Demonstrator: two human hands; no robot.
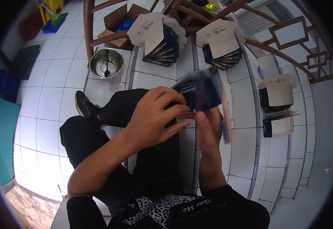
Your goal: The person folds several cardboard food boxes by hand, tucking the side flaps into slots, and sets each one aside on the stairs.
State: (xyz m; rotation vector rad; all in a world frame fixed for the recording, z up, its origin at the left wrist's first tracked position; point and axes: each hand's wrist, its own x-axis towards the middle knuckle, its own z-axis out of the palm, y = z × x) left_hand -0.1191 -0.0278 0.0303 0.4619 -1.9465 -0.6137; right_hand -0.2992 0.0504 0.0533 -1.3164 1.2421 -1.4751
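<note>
In front of my lap, a dark blue printed box [202, 93] is held up between my two hands, its edges blurred by motion. My right hand [208, 128] grips it from below at its lower edge. At its left side, my left hand [158, 112] has its fingers bent round the near corner, with the thumb apart below. An orange and white flap or sheet [226, 114] sticks out on the box's right side. Beyond it stand two stacks of open dark blue and white boxes, one at centre [160, 49] and one at right [223, 53].
A metal bowl [101, 64] with a dark utensil and a clear plastic cup [114, 78] sit on the tiled step at left. More boxes [279, 95] rest on the right steps. A brown metal railing [88, 30] crosses behind, with a cardboard box [117, 21] beyond it.
</note>
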